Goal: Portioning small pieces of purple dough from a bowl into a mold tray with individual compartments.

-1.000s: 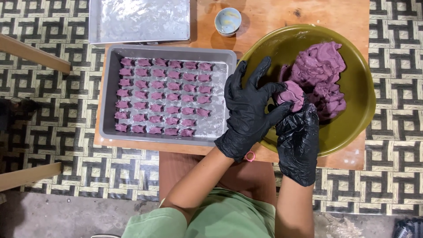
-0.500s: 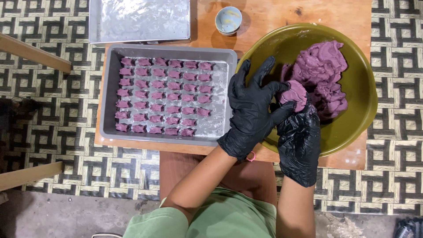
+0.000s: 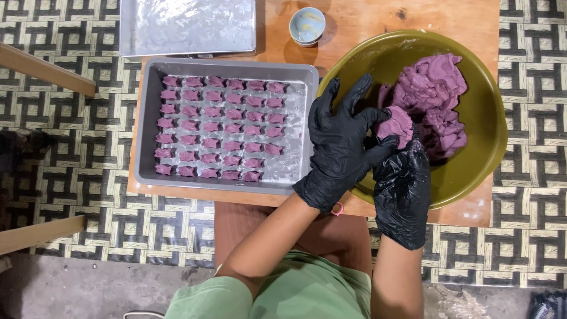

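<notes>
A: While the lump (image 3: 397,125) is being worked at the near rim of the bowl (image 3: 481,106), how are the hands being held?

B: The left hand (image 3: 342,145) is being laid over the bowl's rim, its fingers being spread and curled round the lump's left side. The right hand (image 3: 403,186) is being cupped beneath and behind the lump, its fingers being clenched on it. Both hands are being kept in black gloves.

A: What is being seen as changed from a second ago?

B: Little. The left fingers are being fanned a bit wider than before, and the lump is being shown more from above; the grasp is being kept by both hands, and the bowl and tray (image 3: 144,118) are being left where they were.

A: How is the lump being seen?

B: It is being seen as a smooth, rounded, purple piece, touching the big dough mass (image 3: 434,94) that is being held in the bowl behind it.

A: And about it?

B: Rows of small purple pieces (image 3: 218,127) are being kept in the floured grey tray just beside the bowl, on a wooden table (image 3: 378,18). A small cup (image 3: 307,25) and a second tray (image 3: 188,25) are being seen farther back.
</notes>
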